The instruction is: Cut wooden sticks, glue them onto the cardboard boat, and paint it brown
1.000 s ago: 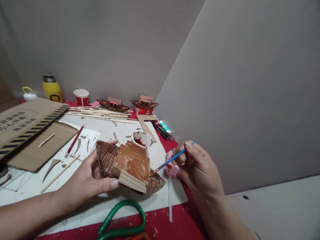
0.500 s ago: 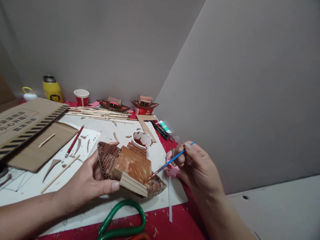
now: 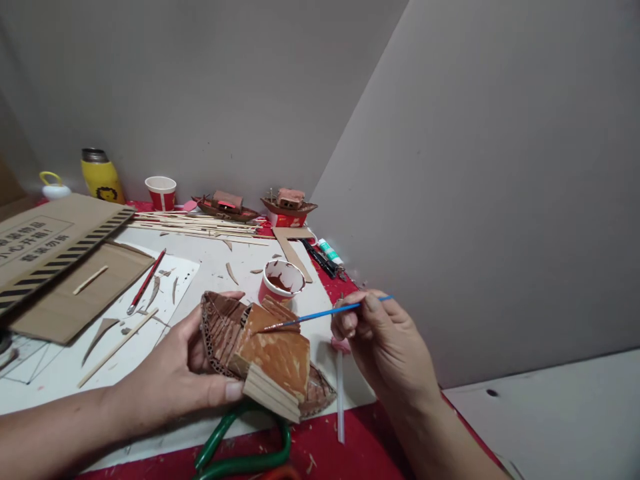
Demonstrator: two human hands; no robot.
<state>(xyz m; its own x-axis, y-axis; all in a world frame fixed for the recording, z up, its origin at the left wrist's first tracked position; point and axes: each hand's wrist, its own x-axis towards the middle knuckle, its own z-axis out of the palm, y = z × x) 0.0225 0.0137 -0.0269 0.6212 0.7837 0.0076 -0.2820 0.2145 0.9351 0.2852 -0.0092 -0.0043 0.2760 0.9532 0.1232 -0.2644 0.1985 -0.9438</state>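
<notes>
My left hand (image 3: 195, 373) grips a cardboard model boat (image 3: 220, 333) by its left end and near side, thumb in front. The boat has dark brown, ridged ends and an arched roof (image 3: 277, 357) streaked with orange-brown paint. A strip of bare corrugated cardboard (image 3: 273, 395) runs along the roof's near edge. Pinched in my right hand (image 3: 385, 340) is a thin blue paintbrush (image 3: 325, 312), its tip touching the upper left part of the roof. Just behind the boat stands a paper cup of brown paint (image 3: 281, 280).
Green-handled scissors (image 3: 217, 440) lie at the front edge. A pink glue gun (image 3: 341, 345) with a clear glue stick is beside my right hand. Behind are thin wooden sticks (image 3: 200, 225), two finished model boats (image 3: 227, 205), a red cup (image 3: 161, 193) and a yellow bottle (image 3: 101, 177). Cardboard sheets (image 3: 55, 247) lie left.
The brush tip has moved from the roof's lower right corner to its upper left part, and the brush lies flatter. My left hand has lowered and tilted the boat slightly.
</notes>
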